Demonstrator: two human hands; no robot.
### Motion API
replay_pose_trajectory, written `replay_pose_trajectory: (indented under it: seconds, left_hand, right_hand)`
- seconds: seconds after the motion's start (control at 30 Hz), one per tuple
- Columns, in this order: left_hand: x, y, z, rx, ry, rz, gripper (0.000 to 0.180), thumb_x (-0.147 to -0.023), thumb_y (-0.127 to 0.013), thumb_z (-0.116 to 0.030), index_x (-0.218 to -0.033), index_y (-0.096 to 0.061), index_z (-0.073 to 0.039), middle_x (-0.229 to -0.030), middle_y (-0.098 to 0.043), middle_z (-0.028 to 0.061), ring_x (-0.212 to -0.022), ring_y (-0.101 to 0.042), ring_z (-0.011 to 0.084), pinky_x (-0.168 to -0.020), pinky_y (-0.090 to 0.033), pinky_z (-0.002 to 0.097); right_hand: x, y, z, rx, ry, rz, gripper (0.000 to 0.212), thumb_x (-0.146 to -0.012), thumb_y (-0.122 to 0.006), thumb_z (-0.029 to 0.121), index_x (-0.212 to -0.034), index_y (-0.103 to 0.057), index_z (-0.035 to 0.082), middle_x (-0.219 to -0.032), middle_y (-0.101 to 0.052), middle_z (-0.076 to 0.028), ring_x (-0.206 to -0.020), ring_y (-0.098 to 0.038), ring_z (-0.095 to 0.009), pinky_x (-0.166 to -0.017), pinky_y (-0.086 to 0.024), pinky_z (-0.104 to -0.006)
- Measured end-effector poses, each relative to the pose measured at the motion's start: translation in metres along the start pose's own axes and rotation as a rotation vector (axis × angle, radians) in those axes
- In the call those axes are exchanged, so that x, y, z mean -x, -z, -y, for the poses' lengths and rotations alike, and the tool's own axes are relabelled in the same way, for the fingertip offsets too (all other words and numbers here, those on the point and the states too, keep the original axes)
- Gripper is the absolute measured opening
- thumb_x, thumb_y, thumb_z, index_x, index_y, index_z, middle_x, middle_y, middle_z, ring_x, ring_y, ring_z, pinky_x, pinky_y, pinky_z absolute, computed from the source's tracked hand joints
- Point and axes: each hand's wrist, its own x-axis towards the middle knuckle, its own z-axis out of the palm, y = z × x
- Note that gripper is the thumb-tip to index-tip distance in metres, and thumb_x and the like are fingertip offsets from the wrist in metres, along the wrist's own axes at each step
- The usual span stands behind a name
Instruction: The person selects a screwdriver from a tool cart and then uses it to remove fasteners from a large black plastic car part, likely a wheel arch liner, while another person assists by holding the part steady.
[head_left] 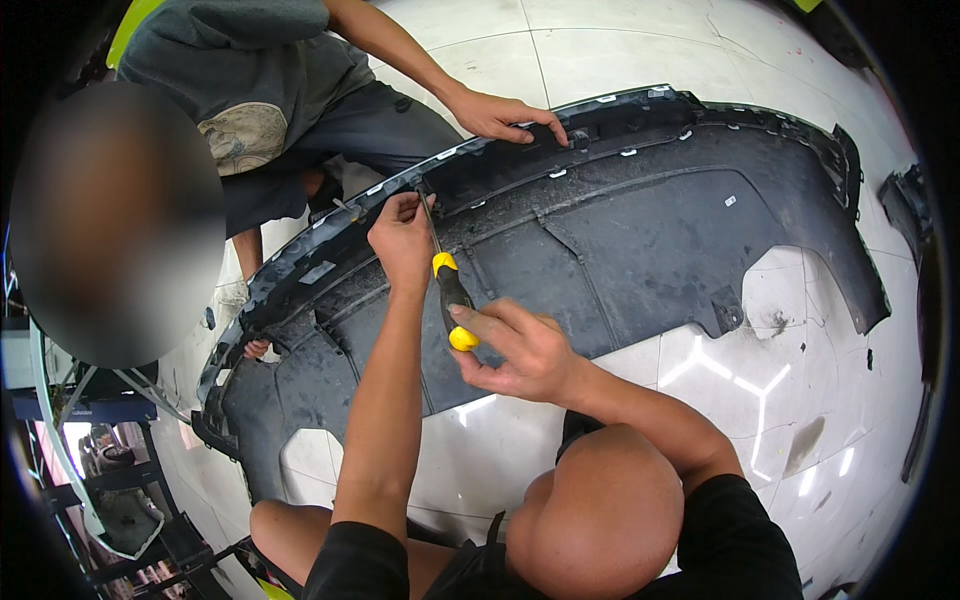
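A large dark plastic car bumper lies inside-up on the glossy white floor. My left hand pinches the thin metal shaft of a screwdriver near the bumper's upper edge. My right hand grips its black and yellow handle lower down. The tip sits at a white clip on the bumper's rim. Another person's hand presses on the same rim further right.
The other person in a grey shirt crouches beyond the bumper at the upper left. A second dark trim piece lies at the right edge. Metal racking stands at the lower left. My bare knee is in the foreground.
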Motion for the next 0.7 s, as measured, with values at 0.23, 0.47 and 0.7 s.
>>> replay_pose_trajectory:
  seconds: [0.23, 0.47, 0.7]
  left_hand:
    - [0.003, 0.001, -0.008, -0.055, 0.0, 0.024, 0.024, -0.088, -0.081, -0.012, -0.099, -0.073, 0.007, -0.088, -0.077, 0.0161, -0.078, -0.073, 0.0159, -0.073, -0.057, 0.0295]
    - [0.003, 0.001, -0.006, -0.029, -0.001, 0.015, 0.024, -0.089, -0.081, -0.014, -0.097, -0.073, 0.007, -0.085, -0.077, 0.0161, -0.077, -0.073, 0.0166, -0.073, -0.056, 0.0302]
    - [-0.004, 0.015, -0.008, -0.154, -0.082, 0.111, 0.03, -0.083, -0.082, -0.011, -0.111, -0.074, -0.001, -0.113, -0.075, 0.0144, -0.093, -0.074, 0.0221, -0.08, -0.057, 0.0324]
  right_hand:
    - [-0.002, 0.001, 0.002, 0.009, -0.011, -0.018, 0.059, -0.073, -0.084, 0.003, -0.129, -0.065, 0.0, -0.089, -0.066, -0.012, -0.068, -0.068, -0.02, -0.059, -0.058, -0.0295]
    - [-0.002, -0.002, 0.005, 0.015, -0.031, 0.011, 0.056, -0.073, -0.084, 0.004, -0.126, -0.067, -0.001, -0.089, -0.066, -0.011, -0.068, -0.068, -0.019, -0.059, -0.058, -0.029]
    - [-0.015, 0.0, 0.014, 0.13, -0.003, 0.045, 0.05, -0.072, -0.08, 0.011, -0.122, -0.071, 0.01, -0.093, -0.06, -0.009, -0.069, -0.066, -0.021, -0.058, -0.056, -0.0315]
